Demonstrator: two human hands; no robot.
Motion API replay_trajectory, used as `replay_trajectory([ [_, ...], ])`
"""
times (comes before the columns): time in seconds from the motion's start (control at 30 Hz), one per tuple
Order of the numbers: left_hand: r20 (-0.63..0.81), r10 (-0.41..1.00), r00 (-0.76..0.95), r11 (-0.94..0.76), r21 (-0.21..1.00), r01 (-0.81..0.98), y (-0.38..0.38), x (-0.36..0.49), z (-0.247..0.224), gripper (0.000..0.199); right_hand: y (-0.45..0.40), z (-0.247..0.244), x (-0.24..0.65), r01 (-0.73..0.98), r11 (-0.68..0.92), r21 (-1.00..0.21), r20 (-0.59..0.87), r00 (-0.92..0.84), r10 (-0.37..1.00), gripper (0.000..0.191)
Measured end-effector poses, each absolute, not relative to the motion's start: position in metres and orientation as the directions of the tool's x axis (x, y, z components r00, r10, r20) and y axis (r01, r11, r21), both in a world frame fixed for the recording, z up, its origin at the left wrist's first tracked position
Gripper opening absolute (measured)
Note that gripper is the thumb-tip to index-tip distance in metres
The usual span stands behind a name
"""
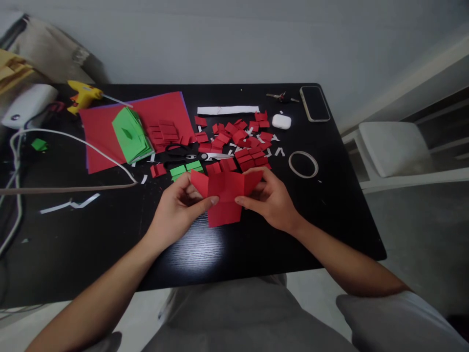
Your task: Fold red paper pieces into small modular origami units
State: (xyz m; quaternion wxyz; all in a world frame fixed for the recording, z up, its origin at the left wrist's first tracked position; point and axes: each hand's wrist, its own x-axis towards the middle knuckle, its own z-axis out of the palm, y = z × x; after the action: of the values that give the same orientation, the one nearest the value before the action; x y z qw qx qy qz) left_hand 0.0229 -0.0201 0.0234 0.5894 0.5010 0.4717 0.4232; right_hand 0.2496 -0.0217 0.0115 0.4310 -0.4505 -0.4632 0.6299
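A folded red paper [226,195] is held above the black surface [271,249], its left side pinched between the fingers of the left hand [179,210], its right between those of the right hand [273,200]. Scissors [216,156] are seen toward twelve o'clock.

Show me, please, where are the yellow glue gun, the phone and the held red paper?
Yellow glue gun [85,95], head view: its body.
Phone [315,103], head view: its dark screen.
Held red paper [224,212], head view: its lower flap.
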Motion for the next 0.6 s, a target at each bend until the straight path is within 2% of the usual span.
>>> replay_trajectory([
  [0.3, -0.111, 0.991, 0.075, 0.119, 0.987, -0.112, -0.0213, 0.0303, 0.0172, 0.047, -0.0216, 0.0064, 0.2462, -0.168, -0.240, -0.956, -0.210, -0.180, 0.961, 0.053],
  [0.6, -0.155, 0.981, 0.115, 0.158, 0.987, -0.014, -0.0207, 0.0309, 0.0159, 0.048, -0.0237, 0.0047, 0.2444, -0.127, -0.157, -0.979, -0.132, -0.187, 0.974, 0.043],
])
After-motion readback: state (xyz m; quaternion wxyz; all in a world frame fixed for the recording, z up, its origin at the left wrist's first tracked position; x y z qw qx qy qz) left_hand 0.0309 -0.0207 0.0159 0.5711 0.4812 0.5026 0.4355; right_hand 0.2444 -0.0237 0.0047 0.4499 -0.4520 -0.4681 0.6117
